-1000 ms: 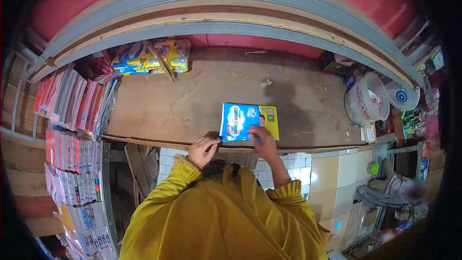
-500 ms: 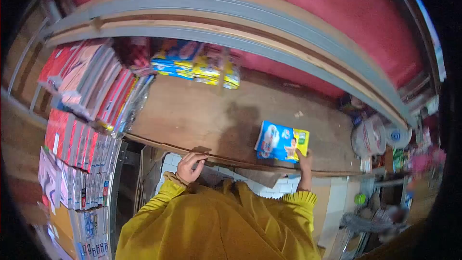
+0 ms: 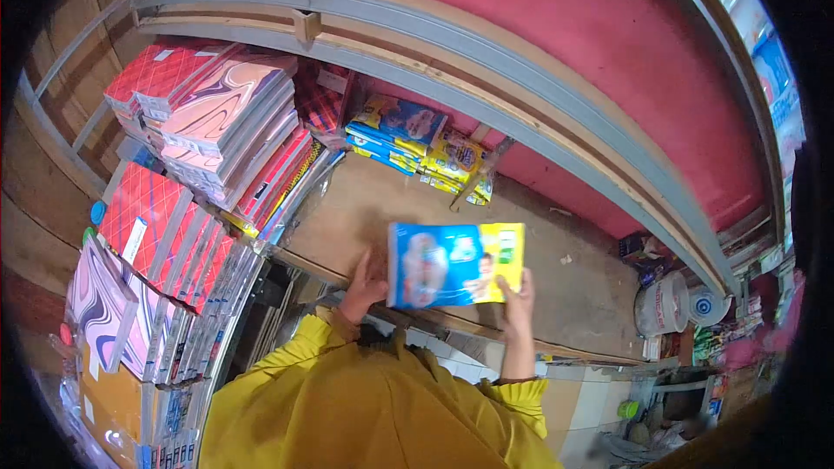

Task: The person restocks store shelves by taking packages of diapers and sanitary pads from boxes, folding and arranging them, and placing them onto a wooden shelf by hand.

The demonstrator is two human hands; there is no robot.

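Grasping the yellow end of the diaper pack [image 3: 453,264], the right hand [image 3: 516,297] sets its grip at the lower right corner, thumb on the printed face. From this grip, the pack's long axis extends leftward, across the front of the body. The left hand [image 3: 365,286] is nearer the blue end, just beside its edge; whether its grip is released or clenched cannot be determined. Beneath the pack lies the worktop [image 3: 573,300]; beyond, toward the rear left, stand stacked packs [image 3: 391,126].
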